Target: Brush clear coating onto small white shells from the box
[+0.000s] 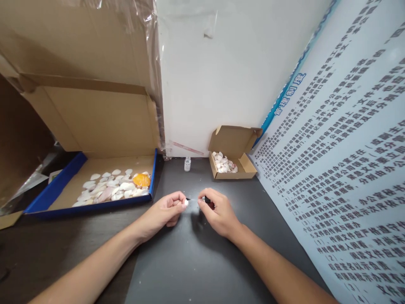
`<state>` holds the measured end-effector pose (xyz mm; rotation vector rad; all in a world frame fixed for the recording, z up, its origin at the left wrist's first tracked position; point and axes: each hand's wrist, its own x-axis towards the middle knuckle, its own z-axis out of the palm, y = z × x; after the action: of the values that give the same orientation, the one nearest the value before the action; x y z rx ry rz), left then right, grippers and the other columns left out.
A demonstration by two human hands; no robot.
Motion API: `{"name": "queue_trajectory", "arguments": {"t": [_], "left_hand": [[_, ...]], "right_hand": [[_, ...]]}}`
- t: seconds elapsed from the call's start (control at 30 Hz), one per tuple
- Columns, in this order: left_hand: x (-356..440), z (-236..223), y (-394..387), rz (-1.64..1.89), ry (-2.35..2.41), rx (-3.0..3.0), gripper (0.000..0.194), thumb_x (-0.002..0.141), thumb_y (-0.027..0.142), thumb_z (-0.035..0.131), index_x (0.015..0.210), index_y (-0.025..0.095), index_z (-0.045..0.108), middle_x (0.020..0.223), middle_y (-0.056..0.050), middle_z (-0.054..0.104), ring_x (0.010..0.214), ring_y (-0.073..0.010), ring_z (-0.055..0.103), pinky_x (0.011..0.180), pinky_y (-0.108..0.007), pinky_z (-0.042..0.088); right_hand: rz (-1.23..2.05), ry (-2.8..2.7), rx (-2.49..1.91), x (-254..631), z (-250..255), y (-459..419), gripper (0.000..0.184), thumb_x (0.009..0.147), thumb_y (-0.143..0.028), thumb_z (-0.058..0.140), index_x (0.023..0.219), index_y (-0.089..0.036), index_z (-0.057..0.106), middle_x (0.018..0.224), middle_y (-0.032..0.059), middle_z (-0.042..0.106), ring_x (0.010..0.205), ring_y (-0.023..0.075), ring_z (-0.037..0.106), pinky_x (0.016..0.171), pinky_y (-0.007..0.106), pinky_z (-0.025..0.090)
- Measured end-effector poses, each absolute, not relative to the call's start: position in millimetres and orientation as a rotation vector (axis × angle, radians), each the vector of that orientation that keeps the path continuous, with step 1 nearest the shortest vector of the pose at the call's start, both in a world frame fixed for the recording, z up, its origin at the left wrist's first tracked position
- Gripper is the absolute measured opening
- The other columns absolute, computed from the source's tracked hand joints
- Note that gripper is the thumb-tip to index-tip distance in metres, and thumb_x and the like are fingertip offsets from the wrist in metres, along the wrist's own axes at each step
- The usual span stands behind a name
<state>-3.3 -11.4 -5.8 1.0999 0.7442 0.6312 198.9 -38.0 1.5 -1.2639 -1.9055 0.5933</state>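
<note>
Between the thumb and index finger of my left hand (171, 209) is a small white piece that looks like a shell (186, 203). My right hand (220, 211) pinches a thin brush-like applicator (207, 199) with a black cap end. Its pale stem points left, and its dark tip is at or just beside the white piece; whether they touch I cannot tell. Both hands are above the dark tabletop, close together. Beyond them a small clear glass bottle (187, 164) stands upright near the wall.
A large blue-edged cardboard box (63, 185) lies open on the left, holding many pale shells (107, 188) and one orange scallop shell (141, 180). A smaller open cardboard box (247, 166) with shells (224, 162) stands at the back right. A printed panel (341, 139) rises along the right side.
</note>
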Motion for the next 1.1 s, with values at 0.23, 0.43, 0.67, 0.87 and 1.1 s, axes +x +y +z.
{"name": "queue_trajectory", "arguments": {"t": [0.23,0.43,0.67,0.87,1.1], "left_hand": [[-4.0,-7.1,-10.9,0.645,0.741,1.104,0.037,0.081,0.047,0.073,0.083,0.020,0.048,0.057,0.012,0.032,0.047,-0.0049,0.019,0.044,-0.019,0.020],[-5.0,-7.2,-11.2,0.638,0.741,1.099,0.032,0.084,0.044,0.070,0.086,0.020,0.048,0.058,0.011,0.032,0.048,-0.0054,0.020,0.046,-0.020,0.021],[-3.6,-6.4,-10.7,0.621,0.759,1.061,0.028,0.083,0.040,0.069,0.085,0.019,0.051,0.058,0.011,0.029,0.050,-0.0064,0.021,0.047,-0.020,0.021],[-3.6,-4.4,-11.8,0.617,0.763,1.042,0.027,0.082,0.040,0.068,0.085,0.019,0.050,0.057,0.011,0.028,0.050,-0.0071,0.019,0.047,-0.020,0.022],[-4.2,-5.1,-11.8,0.617,0.754,1.056,0.025,0.084,0.037,0.066,0.084,0.020,0.049,0.058,0.011,0.029,0.051,-0.0071,0.020,0.048,-0.020,0.022]], "right_hand": [[0.561,-1.924,-1.240,197.9,1.6,-39.0,0.012,0.088,-0.018,0.053,0.079,-0.021,0.060,0.070,-0.0029,0.053,0.063,0.0122,0.048,0.060,0.023,0.035],[0.568,-1.870,-1.202,196.7,2.5,-40.7,0.013,0.088,-0.020,0.052,0.078,-0.020,0.060,0.071,-0.0019,0.057,0.062,0.0120,0.048,0.059,0.023,0.036],[0.605,-1.750,-1.318,197.9,0.3,-38.7,0.012,0.086,-0.024,0.052,0.077,-0.020,0.058,0.061,-0.0044,0.050,0.054,0.0109,0.044,0.054,0.022,0.033],[0.698,-1.770,-1.242,195.6,-1.2,-40.6,0.005,0.083,-0.023,0.054,0.078,-0.020,0.056,0.057,-0.0066,0.044,0.048,0.0091,0.040,0.049,0.021,0.032],[0.646,-1.716,-1.231,195.5,-0.2,-39.9,0.008,0.082,-0.024,0.054,0.076,-0.020,0.055,0.057,-0.0063,0.045,0.047,0.0084,0.041,0.048,0.020,0.033]]}}
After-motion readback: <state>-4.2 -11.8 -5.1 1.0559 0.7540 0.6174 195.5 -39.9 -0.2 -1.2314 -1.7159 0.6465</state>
